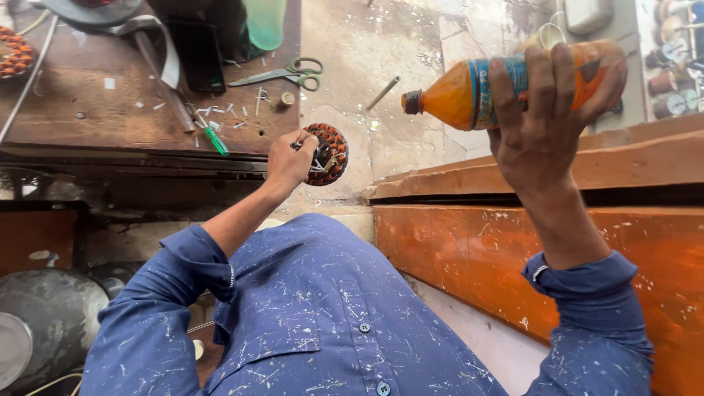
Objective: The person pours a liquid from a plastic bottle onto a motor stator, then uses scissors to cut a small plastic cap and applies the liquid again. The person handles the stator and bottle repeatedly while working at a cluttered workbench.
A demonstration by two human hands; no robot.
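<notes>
My left hand (290, 160) grips a round wound motor stator (328, 154) with copper-coloured coils, held up in front of the wooden bench. My right hand (546, 121) is wrapped around an orange plastic bottle (469, 92) with a blue label. The bottle lies nearly level, its dark neck pointing left toward the stator, about a hand's width away. Both blue sleeves are flecked with white bits.
A wooden bench (95, 110) at left carries green-handled scissors (282, 74), a green-handled screwdriver (213, 137), a dark phone, a green cup (265, 22) and paper scraps. An orange wooden ledge (513, 242) runs at right. Thread spools (671, 81) stand far right. Round metal housings (44, 323) lie lower left.
</notes>
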